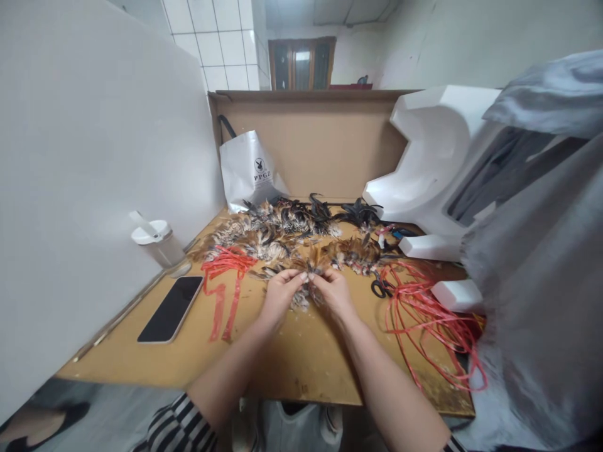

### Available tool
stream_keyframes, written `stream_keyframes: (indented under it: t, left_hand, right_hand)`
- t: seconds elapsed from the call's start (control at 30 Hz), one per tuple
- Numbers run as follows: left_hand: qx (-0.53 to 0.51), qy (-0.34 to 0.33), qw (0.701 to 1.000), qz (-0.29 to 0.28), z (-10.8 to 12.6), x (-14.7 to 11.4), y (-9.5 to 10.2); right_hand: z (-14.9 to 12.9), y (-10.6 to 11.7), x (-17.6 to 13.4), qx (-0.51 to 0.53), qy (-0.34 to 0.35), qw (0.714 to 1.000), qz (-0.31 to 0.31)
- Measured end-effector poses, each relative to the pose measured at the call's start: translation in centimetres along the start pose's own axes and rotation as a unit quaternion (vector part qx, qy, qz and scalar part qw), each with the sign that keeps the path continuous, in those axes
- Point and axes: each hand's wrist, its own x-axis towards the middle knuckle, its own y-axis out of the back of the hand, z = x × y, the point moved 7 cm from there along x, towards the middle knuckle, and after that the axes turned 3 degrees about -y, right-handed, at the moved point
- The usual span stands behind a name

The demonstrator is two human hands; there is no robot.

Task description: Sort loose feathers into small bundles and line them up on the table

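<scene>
Near the middle of the table, my left hand (285, 289) and my right hand (333, 291) meet with their fingertips pinched together. Between them they grip a small bunch of brown feathers (316, 258), its tips fanning upward. Loose grey and white feathers (300, 300) lie just below my fingers. Behind my hands spreads a long pile of mottled feathers (277, 223), with a darker black clump (360, 212) at the back. A brown feather heap (355, 253) sits right of my right hand. My fingers hide the lower ends of the held bunch.
Red plastic strips (226, 267) lie left, beside a phone (170, 311) and a white-lidded cup (160, 242). Black-handled scissors (380, 287) and tangled red strips (419, 307) lie right. White foam (438, 138), a cardboard panel (330, 144) and a silver bag (249, 169) stand behind.
</scene>
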Motion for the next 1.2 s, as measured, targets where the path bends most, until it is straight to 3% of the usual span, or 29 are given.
stream_keyframes:
  t: [0.3, 0.6, 0.73, 0.9, 1.2]
  left_hand:
    - [0.086, -0.029, 0.996, 0.002, 0.3, 0.9, 0.8]
    - [-0.008, 0.039, 0.994, -0.104, -1.1, 0.8, 1.0]
    - [-0.043, 0.046, 0.991, -0.117, -1.1, 0.6, 0.6]
    - [-0.014, 0.023, 0.994, -0.102, -0.6, 0.4, 0.6]
    - [0.029, 0.044, 0.996, -0.078, -0.7, 0.7, 0.9]
  right_hand:
    - [1.3, 0.1, 0.7, -0.093, 0.03, 0.995, -0.021]
    - [1.3, -1.5, -0.1, 0.041, -0.075, 0.987, -0.134]
    - [1.4, -1.5, -0.2, 0.064, -0.086, 0.986, -0.126]
    - [1.5, -1.3, 0.0, 0.056, -0.069, 0.99, -0.107]
    - [1.1, -0.6, 0.2, 0.026, -0.045, 0.996, -0.07]
